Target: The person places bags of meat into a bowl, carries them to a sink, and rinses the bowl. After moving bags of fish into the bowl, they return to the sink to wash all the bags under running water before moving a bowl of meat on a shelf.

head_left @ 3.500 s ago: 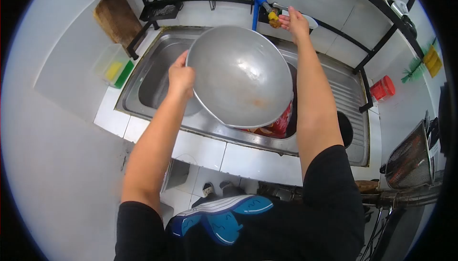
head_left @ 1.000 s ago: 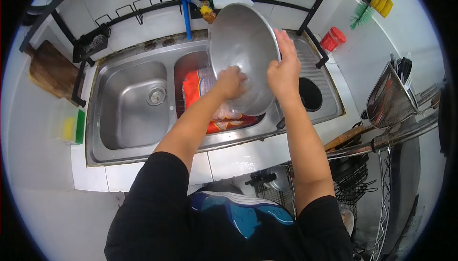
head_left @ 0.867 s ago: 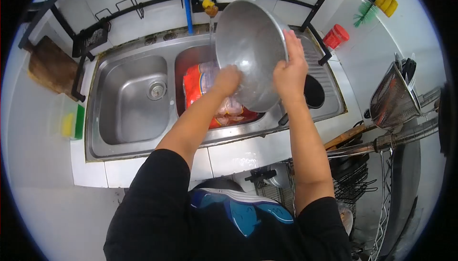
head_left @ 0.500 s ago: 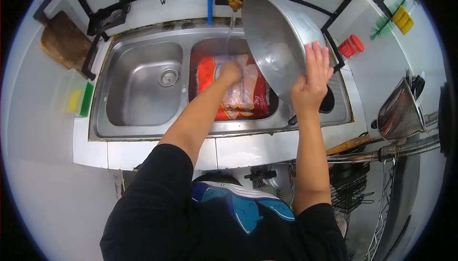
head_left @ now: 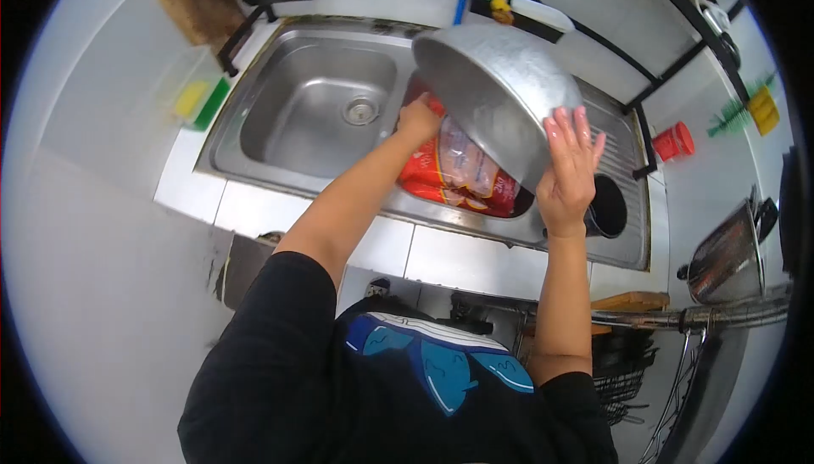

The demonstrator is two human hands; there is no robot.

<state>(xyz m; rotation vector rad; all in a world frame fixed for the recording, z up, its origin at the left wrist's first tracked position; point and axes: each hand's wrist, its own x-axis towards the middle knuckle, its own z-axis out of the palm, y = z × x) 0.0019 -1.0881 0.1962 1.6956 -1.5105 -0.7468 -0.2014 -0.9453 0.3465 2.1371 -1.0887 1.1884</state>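
Note:
A red plastic bag [head_left: 465, 169] of pale raw meat, printed "2kg", lies in the right sink bowl. My left hand [head_left: 419, 120] has its fingers closed on the bag's upper left part; the fingertips are partly hidden. With my right hand [head_left: 568, 180] I hold a large metal basin [head_left: 509, 61] by its right side, tilted on edge above the bag. Its hollow faces left and down, and it covers part of the bag and the sink bowl. Behind the basin is the faucet [head_left: 501, 13], with a blue pipe beside it.
The left sink bowl [head_left: 288, 133] has a drain. A black container [head_left: 607, 206] stands on the drainboard. A sponge holder [head_left: 197, 99] is at the left, a red cup [head_left: 674, 142] at the right. A black rack [head_left: 246, 38] frames the sink; a utensil basket [head_left: 727, 256] hangs right.
My left hand has gone from the middle of the bag to its upper left edge. The basin has shifted and tilted further over the bag. The water stream seen earlier is out of sight.

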